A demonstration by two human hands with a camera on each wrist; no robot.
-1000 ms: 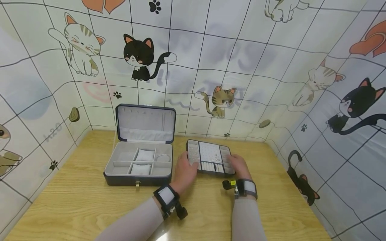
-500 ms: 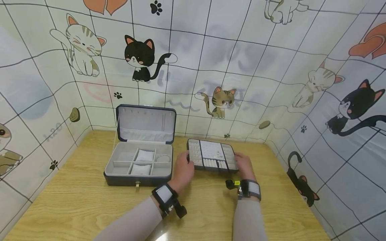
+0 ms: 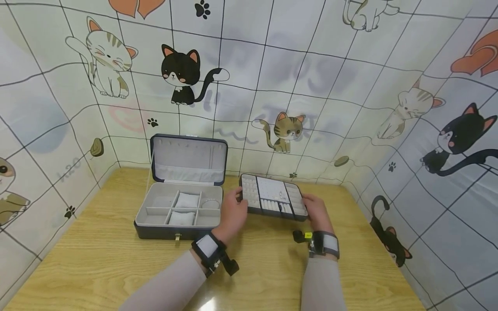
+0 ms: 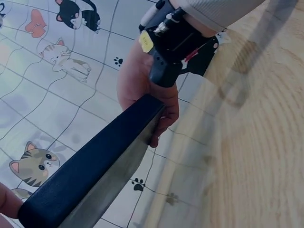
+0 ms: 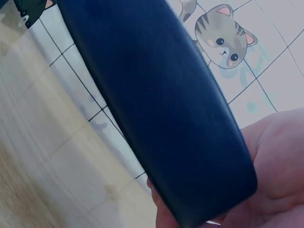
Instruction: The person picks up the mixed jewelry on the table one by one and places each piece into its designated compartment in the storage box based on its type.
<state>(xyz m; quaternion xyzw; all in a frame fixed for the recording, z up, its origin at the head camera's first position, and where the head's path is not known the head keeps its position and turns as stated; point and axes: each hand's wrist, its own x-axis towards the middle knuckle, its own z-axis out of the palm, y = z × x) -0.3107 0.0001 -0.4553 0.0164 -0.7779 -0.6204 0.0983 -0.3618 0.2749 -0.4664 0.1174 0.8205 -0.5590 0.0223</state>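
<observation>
A dark blue jewelry tray (image 3: 273,190) with a pale, divided lining is held between both hands, tilted and raised above the table. My left hand (image 3: 232,214) grips its left end, thumb on top at the rim. At the opposite end my right hand (image 3: 319,213) grips the tray, its fingers curled beneath. Small earrings and rings sit in the tray. In the right wrist view the tray's blue side wall (image 5: 156,104) fills the middle. To the left stands an open jewelry box (image 3: 155,234) holding two white cushions (image 3: 187,201) and a bracelet (image 3: 210,201).
The box's lid (image 3: 188,157) stands upright at the back, with hooks and a fabric pocket inside. A wooden table (image 3: 272,272) carries everything. Cat-printed cloth (image 3: 241,77) hangs behind and along both sides.
The tray has come up off the table, first shifting slightly right, then its left end rising. Both hands moved along with it, and the box stayed in place.
</observation>
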